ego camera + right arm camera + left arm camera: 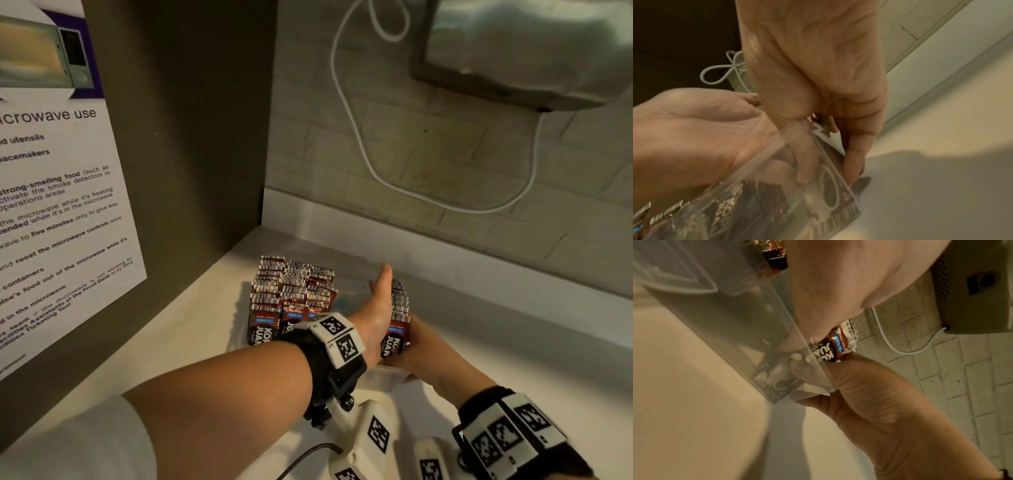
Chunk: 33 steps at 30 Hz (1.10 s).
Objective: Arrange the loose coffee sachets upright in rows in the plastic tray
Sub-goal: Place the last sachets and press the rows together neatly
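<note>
A clear plastic tray [349, 291] stands on the pale counter. Several brown coffee sachets [291, 294] stand upright in rows in its left part. At its right end stands another short row of sachets [399, 308]. My left hand [380, 301] lies flat along that row's left side, fingers straight. My right hand [419, 346] grips the row's near right end. In the right wrist view the thumb [804, 162] shows through the tray wall [777, 162], and the fingers [853, 162] lie outside the corner. The left wrist view shows the front sachet [835, 345] between both hands.
A dark cabinet side [191, 137] with a microwave notice [58, 205] rises at the left. A brick wall with a hanging white cable [376, 171] and a metal appliance [531, 51] stands behind. Bare counter [513, 359] stretches to the right.
</note>
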### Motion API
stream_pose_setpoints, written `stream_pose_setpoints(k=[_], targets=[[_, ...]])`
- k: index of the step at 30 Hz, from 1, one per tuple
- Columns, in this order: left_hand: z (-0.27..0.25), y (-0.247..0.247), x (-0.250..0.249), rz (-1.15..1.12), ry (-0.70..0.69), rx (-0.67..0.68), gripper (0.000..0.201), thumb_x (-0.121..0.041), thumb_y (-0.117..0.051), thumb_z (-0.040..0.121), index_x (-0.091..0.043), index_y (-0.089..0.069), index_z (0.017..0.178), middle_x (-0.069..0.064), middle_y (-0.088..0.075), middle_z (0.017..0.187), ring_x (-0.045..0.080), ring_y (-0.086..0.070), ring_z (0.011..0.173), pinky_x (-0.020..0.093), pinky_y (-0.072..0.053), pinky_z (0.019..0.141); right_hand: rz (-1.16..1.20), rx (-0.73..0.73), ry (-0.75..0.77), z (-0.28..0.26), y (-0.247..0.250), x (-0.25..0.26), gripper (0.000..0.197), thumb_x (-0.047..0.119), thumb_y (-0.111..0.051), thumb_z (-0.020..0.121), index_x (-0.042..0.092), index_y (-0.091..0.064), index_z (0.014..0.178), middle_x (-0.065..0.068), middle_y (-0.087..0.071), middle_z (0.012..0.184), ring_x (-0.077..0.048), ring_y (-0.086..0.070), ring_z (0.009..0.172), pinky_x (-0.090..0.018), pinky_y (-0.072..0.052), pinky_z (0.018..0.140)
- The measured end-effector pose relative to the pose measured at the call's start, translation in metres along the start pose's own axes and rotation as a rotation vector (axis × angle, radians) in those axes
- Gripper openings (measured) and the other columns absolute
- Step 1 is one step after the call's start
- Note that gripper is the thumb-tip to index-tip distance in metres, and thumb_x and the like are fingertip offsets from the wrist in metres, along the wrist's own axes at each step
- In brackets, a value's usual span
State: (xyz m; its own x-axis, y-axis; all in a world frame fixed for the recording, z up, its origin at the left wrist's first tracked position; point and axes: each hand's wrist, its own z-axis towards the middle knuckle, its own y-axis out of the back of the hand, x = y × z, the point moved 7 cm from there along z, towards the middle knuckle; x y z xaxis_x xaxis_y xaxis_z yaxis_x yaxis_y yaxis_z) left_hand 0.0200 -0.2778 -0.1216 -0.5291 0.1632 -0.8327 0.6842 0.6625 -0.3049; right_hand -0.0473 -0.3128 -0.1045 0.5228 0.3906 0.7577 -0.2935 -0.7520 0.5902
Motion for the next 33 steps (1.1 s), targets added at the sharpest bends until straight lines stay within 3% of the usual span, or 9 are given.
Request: stream_pose_setpoints(k=[2, 7, 11, 16, 21, 24, 27, 29, 33], targets=[[-0.003, 0.000, 0.000, -0.004, -0.003, 0.001, 0.109, -0.093, -0.037, 0.059, -0.032, -0.031, 0.149, 0.011, -0.058, 0.133, 0.027, -0.062, 0.112, 0.046, -0.046, 0.100, -0.003, 0.003, -0.004, 0.000, 0.000, 0.000, 0.062, 0.002, -0.080, 0.070, 0.027, -0.046, 0.115, 0.003, -0.064, 0.095, -0.013, -0.064, 0.080, -0.031, -0.059, 0.058], [0.020, -0.002, 0.009, 0.021, -0.012, 0.007, 0.140, -0.100, -0.042, 0.027, -0.039, -0.022, 0.151, 0.004, -0.036, 0.154, 0.027, -0.041, 0.136, 0.051, -0.030, 0.112, -0.036, 0.058, 0.008, 0.002, -0.003, 0.003, 0.076, 0.008, -0.082, 0.069, 0.033, -0.038, 0.126, -0.001, -0.065, 0.105, -0.019, -0.066, 0.092, -0.040, -0.060, 0.070], [0.010, 0.000, 0.004, 0.010, 0.006, -0.011, 0.126, -0.096, -0.043, 0.040, -0.040, -0.023, 0.151, 0.005, -0.038, 0.153, 0.029, -0.043, 0.134, 0.052, -0.031, 0.111, -0.037, 0.110, 0.019, 0.002, -0.005, 0.005, 0.082, 0.008, -0.081, 0.070, 0.039, -0.033, 0.128, 0.000, -0.065, 0.107, -0.019, -0.065, 0.097, -0.041, -0.060, 0.075], [0.009, 0.000, 0.006, -0.019, -0.018, -0.014, 0.130, -0.093, -0.047, 0.035, -0.039, -0.025, 0.150, 0.006, -0.043, 0.149, 0.028, -0.051, 0.127, 0.050, -0.039, 0.107, 0.045, 0.147, -0.013, -0.001, -0.002, 0.000, 0.080, -0.005, -0.075, 0.072, 0.028, -0.039, 0.136, -0.003, -0.066, 0.105, -0.022, -0.066, 0.096, -0.040, -0.060, 0.075], [0.026, 0.004, 0.008, 0.052, -0.047, -0.083, 0.137, -0.105, -0.043, 0.023, -0.047, -0.029, 0.146, 0.004, -0.034, 0.154, 0.031, -0.039, 0.137, 0.055, -0.034, 0.108, 0.222, 0.120, -0.059, -0.005, 0.013, -0.006, 0.108, -0.008, -0.076, 0.070, 0.031, -0.017, 0.151, -0.010, -0.064, 0.115, -0.029, -0.066, 0.101, -0.042, -0.056, 0.080], [-0.052, 0.010, -0.037, 0.112, -0.106, -0.045, 0.119, -0.098, -0.038, 0.053, -0.036, -0.017, 0.153, 0.003, -0.023, 0.159, 0.027, -0.028, 0.143, 0.050, -0.022, 0.116, 0.211, -0.076, -0.017, -0.006, 0.033, 0.004, 0.114, 0.007, -0.086, 0.064, 0.025, -0.015, 0.152, -0.011, -0.055, 0.126, -0.026, -0.060, 0.106, -0.039, -0.051, 0.081], [-0.083, 0.030, -0.062, 0.139, -0.228, -0.086, 0.072, -0.063, -0.036, 0.093, -0.023, -0.022, 0.152, 0.000, -0.024, 0.158, 0.018, -0.025, 0.143, 0.034, -0.020, 0.111, 0.248, -0.312, 0.112, -0.016, 0.055, 0.028, 0.091, 0.012, -0.080, 0.073, 0.022, -0.029, 0.148, -0.011, -0.053, 0.126, -0.026, -0.056, 0.108, -0.036, -0.046, 0.084], [-0.092, 0.050, -0.074, 0.116, -0.282, -0.123, 0.067, -0.058, -0.039, 0.095, -0.022, -0.027, 0.150, 0.002, -0.029, 0.156, 0.017, -0.029, 0.141, 0.029, -0.023, 0.104, 0.261, -0.365, 0.162, -0.021, 0.059, 0.040, 0.083, 0.014, -0.077, 0.077, 0.021, -0.032, 0.146, -0.009, -0.053, 0.123, -0.026, -0.055, 0.110, -0.039, -0.046, 0.090], [-0.099, 0.055, -0.066, 0.056, -0.213, -0.088, 0.078, -0.068, -0.035, 0.091, -0.026, -0.017, 0.153, 0.009, -0.019, 0.160, 0.023, -0.022, 0.146, 0.038, -0.017, 0.118, 0.275, -0.345, 0.099, -0.015, 0.050, 0.041, 0.074, 0.020, -0.072, 0.082, 0.017, -0.033, 0.145, -0.011, -0.053, 0.126, -0.025, -0.053, 0.111, -0.043, -0.044, 0.098]])
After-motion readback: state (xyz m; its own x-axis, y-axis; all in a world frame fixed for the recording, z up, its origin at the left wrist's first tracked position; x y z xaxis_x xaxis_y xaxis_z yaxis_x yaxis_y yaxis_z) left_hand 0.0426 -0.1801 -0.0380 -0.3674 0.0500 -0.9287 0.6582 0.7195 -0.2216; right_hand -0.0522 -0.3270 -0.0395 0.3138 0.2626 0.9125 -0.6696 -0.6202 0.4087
